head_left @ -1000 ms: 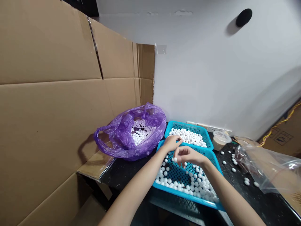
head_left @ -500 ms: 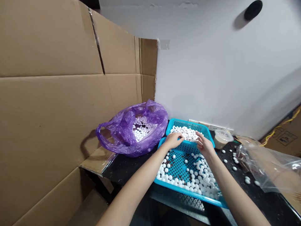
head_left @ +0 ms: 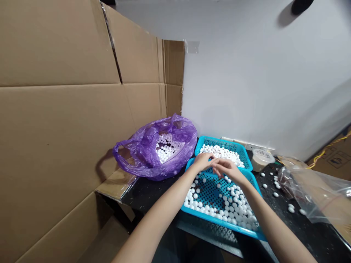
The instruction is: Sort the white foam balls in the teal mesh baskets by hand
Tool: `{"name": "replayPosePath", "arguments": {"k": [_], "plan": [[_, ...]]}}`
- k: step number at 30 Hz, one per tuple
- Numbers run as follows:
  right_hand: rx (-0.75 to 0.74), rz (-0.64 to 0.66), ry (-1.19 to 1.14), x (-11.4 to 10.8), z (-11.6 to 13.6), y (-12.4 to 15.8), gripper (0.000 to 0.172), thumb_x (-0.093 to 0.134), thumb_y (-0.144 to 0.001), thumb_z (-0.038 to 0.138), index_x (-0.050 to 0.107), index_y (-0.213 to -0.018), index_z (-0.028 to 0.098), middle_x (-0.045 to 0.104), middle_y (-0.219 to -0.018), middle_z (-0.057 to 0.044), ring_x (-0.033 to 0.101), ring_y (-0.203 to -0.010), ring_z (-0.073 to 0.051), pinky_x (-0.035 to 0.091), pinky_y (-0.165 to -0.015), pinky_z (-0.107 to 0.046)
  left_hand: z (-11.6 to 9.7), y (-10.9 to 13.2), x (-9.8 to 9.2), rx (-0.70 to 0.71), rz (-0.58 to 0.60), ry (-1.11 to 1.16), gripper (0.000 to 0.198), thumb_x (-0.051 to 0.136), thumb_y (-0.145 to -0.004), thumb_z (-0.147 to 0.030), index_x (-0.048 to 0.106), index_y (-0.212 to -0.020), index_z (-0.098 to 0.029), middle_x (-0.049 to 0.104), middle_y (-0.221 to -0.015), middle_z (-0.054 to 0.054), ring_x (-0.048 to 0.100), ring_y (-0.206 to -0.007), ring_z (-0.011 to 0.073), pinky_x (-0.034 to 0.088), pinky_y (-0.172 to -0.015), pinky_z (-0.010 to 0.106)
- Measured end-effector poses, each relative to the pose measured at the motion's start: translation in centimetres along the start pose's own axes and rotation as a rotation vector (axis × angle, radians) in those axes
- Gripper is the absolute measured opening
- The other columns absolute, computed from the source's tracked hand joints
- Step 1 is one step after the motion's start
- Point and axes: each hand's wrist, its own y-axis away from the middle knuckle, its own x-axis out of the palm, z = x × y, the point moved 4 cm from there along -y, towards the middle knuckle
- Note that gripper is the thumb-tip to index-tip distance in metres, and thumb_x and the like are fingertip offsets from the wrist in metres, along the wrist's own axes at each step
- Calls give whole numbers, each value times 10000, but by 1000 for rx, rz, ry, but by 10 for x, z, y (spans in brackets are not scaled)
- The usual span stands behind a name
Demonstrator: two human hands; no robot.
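Observation:
My left hand [head_left: 203,162] is over the near edge of the back blue basket [head_left: 241,147], its fingers curled in. The fingertips of my right hand [head_left: 228,169] meet it there, bent and drawn together. Anything between the fingers is hidden or too small to name. Many small white balls [head_left: 219,151] fill the back basket. Below my hands is a larger blue basket [head_left: 219,221] with white balls [head_left: 237,208] along its front and right side and brown bits on its mesh floor.
An open purple plastic bag [head_left: 142,146] of white balls stands at left, against a cardboard wall [head_left: 68,128]. On the black table [head_left: 298,233] at right are loose white balls [head_left: 275,194], a lidded tub [head_left: 262,159] and a clear plastic bag [head_left: 320,193].
My right hand has moved left from the back basket's balls to my left hand, and their fingertips now meet. My left hand has stayed almost in place.

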Motion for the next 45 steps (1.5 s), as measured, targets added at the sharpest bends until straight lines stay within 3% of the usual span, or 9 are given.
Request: {"name": "replayPosePath", "arguments": {"k": [1, 3, 7, 10, 19, 26, 30, 37, 45], "plan": [[55, 135, 54, 10, -4, 2, 298, 524, -760, 423, 608, -783, 137, 563, -586, 1, 435, -424, -61, 335, -400, -178, 1, 0, 0, -2, -10, 2, 268, 435, -782, -359, 619, -899, -205, 645, -933, 12, 563, -865, 171, 405, -776, 270], [111, 277, 191, 23, -11, 5, 291, 516, -766, 407, 607, -755, 131, 576, -586, -5, 424, -414, -62, 331, -411, -184, 1, 0, 1, 4, -31, 7, 268, 421, -793, -355, 619, -900, -209, 644, -942, 6, 560, -874, 164, 400, -795, 271], [30, 188, 567, 28, -21, 2, 223, 515, -764, 309, 602, -660, 131, 585, -559, -14, 482, -490, -98, 358, -495, -204, 0, 0, 1, 9, -42, 9, 264, 428, -794, -356, 623, -887, -205, 648, -932, 5, 563, -866, 159, 405, -793, 268], [9, 159, 702, 27, -26, 0, 154, 510, -747, 224, 627, -698, 137, 622, -621, -23, 543, -571, -123, 381, -559, -211, 0, 1, 0, 7, -46, 13, 261, 430, -794, -357, 624, -887, -210, 649, -934, 4, 565, -865, 159, 410, -789, 268], [3, 264, 701, 29, -40, 0, 90, 582, -688, 189, 638, -753, 163, 637, -706, -9, 578, -648, -132, 394, -608, -205, 0, 0, 0, 11, -50, 29, 251, 439, -785, -354, 623, -879, -211, 652, -925, 3, 569, -861, 160, 411, -775, 268], [-69, 202, 757, 32, -32, -1, 135, 509, -735, 163, 617, -816, 166, 615, -720, -12, 538, -628, -118, 366, -581, -194, 0, 0, 1, 18, -43, 21, 273, 427, -795, -378, 622, -868, -202, 649, -910, 10, 566, -839, 153, 411, -767, 258], [-74, 183, 827, 37, -34, -2, 159, 480, -781, 235, 621, -803, 165, 608, -746, -32, 526, -628, -125, 356, -572, -204, 0, 0, 0, 14, -33, 22, 270, 426, -797, -372, 620, -875, -201, 646, -920, 11, 562, -849, 153, 410, -773, 256], [-36, 169, 897, 39, -36, -4, 106, 564, -721, 246, 623, -739, 160, 593, -746, -41, 537, -683, -150, 378, -629, -229, -1, 0, -1, 18, -42, 19, 265, 428, -797, -376, 622, -848, -202, 648, -891, 4, 564, -833, 153, 408, -757, 253], [-51, 164, 809, 33, -32, -4, 81, 587, -714, 233, 624, -700, 162, 598, -736, -35, 530, -666, -142, 375, -613, -225, -1, 0, -1, 16, -39, 21, 252, 431, -796, -364, 620, -849, -206, 647, -893, 0, 562, -839, 152, 404, -769, 255]]}}
